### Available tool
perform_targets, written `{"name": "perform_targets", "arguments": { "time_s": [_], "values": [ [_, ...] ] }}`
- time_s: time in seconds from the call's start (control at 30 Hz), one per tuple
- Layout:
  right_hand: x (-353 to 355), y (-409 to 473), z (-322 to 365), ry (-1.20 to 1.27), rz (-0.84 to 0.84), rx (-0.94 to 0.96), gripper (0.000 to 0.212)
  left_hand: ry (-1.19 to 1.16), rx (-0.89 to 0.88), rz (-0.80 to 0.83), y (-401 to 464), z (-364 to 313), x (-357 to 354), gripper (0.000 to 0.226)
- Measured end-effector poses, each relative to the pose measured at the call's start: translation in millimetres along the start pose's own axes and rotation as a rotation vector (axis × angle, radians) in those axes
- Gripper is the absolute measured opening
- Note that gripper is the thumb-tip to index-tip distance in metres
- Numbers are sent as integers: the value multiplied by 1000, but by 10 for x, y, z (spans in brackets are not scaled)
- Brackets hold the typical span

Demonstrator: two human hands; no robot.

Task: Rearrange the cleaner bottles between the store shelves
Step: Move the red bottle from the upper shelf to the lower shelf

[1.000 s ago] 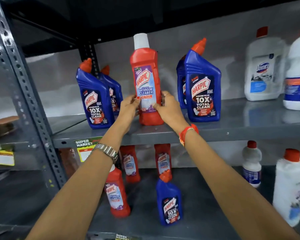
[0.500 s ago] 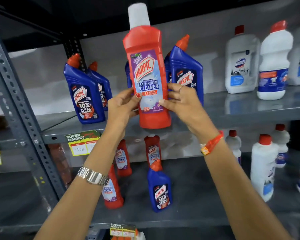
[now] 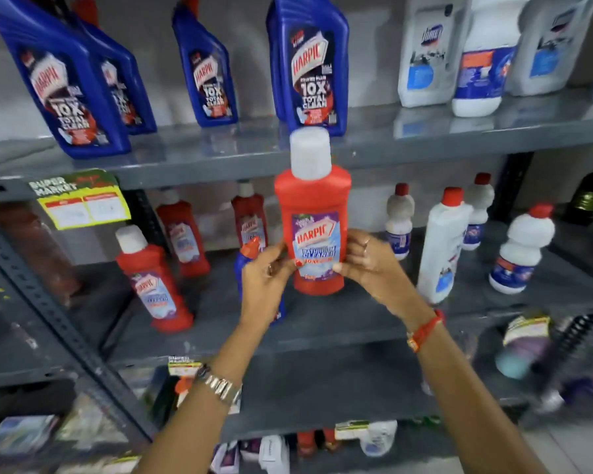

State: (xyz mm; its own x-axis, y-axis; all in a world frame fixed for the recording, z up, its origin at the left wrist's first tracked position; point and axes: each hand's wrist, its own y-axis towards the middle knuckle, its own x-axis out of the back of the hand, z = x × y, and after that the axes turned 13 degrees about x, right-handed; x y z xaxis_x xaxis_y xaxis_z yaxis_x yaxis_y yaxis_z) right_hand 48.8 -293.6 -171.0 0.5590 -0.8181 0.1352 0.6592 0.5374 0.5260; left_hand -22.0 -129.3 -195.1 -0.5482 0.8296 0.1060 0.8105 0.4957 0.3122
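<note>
I hold an upright red Harpic bathroom cleaner bottle (image 3: 314, 213) with a white cap in front of the gap between two shelves. My left hand (image 3: 264, 278) grips its lower left side and my right hand (image 3: 370, 265) grips its lower right side. Its base hangs just above the lower shelf (image 3: 322, 323). Several blue Harpic bottles (image 3: 308, 63) stand on the upper shelf (image 3: 220, 148). Three more red bottles (image 3: 154, 282) stand on the lower shelf to the left. A small blue bottle (image 3: 245, 261) is mostly hidden behind my left hand.
White bottles with red caps (image 3: 442, 248) stand on the lower shelf to the right, and large white bottles (image 3: 476, 56) on the upper shelf at right. A slanted metal upright (image 3: 48, 313) crosses the left. A yellow price tag (image 3: 83, 206) hangs from the upper shelf edge.
Both hands have brought the red bottle down from the upper shelf level to in front of the lower shelf. The view has tilted downward.
</note>
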Motion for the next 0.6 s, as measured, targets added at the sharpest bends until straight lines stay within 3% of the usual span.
{"name": "perform_targets", "arguments": {
  "time_s": [0.27,0.4,0.6],
  "values": [
    [-45,-81,-1135,-140,-11,-125,37,168,145,-32,153,916,-313,33],
    [-27,-53,-1484,-188,-11,-180,27,182,207,-30,319,1214,-453,32],
    [-35,-1,-1755,-222,-28,-227,29,187,291,-103,358,1432,-586,33]
  ]
}}
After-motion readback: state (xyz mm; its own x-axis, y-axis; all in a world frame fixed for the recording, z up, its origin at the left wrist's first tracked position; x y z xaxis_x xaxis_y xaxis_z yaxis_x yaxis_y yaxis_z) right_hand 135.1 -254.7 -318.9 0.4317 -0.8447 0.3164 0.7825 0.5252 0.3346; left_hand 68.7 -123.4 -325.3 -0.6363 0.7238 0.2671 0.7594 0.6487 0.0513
